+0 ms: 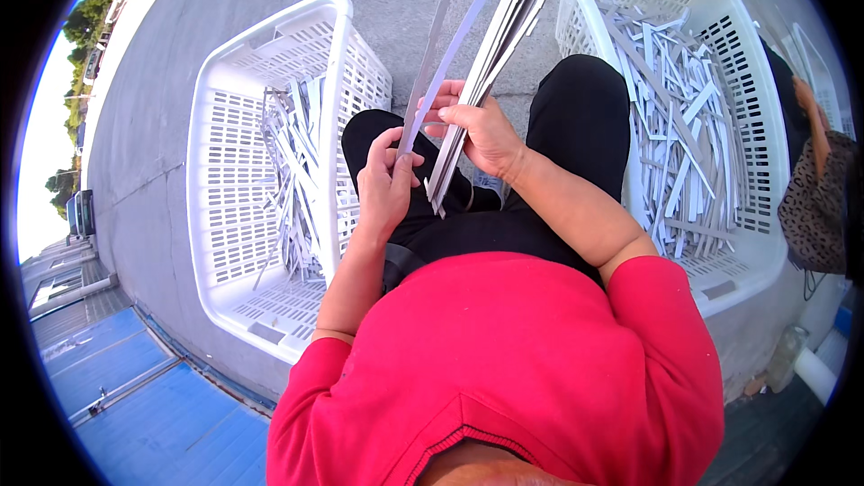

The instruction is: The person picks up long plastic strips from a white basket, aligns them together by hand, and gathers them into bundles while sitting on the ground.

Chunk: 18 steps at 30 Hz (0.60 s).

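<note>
My left hand [386,185] pinches the lower ends of a narrow grey strip [442,20] and a pale white strip [462,37] between thumb and fingers. Beside it, my right hand [482,131] grips a bundle of long, flat grey and white strips [506,34]. The bundle slants up and to the right, its lower ends uneven above my lap. My right fingertips extend past the bundle towards the pale strip; whether they touch it I cannot tell. What the strips are made of is not clear.
A white slatted plastic basket [341,7] with loose strips [297,169] stands at my left. Another white basket [776,216] at my right holds many more strips [675,128]. Beyond it is another person's patterned sleeve [813,202]. Blue panels [169,418] lie at lower left.
</note>
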### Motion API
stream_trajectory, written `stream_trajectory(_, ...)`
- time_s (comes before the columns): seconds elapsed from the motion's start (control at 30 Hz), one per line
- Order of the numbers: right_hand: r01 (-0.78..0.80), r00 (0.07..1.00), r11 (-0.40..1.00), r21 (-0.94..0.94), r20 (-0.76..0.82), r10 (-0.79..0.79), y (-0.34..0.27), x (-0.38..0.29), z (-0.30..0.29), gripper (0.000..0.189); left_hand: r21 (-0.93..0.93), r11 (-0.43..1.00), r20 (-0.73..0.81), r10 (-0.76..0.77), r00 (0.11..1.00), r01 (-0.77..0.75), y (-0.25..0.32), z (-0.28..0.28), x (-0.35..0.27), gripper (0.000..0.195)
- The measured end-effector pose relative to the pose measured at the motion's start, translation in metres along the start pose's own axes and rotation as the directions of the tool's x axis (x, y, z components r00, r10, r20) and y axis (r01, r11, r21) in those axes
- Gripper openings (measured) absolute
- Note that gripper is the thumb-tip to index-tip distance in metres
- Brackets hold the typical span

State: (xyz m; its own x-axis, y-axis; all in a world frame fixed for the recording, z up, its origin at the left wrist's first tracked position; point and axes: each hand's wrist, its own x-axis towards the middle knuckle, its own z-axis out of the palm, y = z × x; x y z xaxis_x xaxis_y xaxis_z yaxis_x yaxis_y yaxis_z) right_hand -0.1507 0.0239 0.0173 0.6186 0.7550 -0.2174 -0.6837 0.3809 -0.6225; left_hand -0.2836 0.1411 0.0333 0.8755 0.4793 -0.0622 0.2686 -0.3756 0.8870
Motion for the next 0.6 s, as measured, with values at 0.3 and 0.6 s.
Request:
stream_trajectory(0.3, -0.036, 0.993, 0.999, 0.028, -0.115, 0.039, 0.002, 0.003, -0.009, 0.027, -0.225, 0.968, -0.451, -0.005, 0.892, -0.108, -0.02, -0.057, -0.001, 0.035)
stream_trajectory(0.6, -0.058, 0.992, 0.995, 0.082, -0.105, 0.067, 0.0, 0.002, -0.004, 0.027, 0.394, 0.861, -0.71, 0.062, 0.701, 0.323, -0.113, -0.166, -0.03, 0.039)
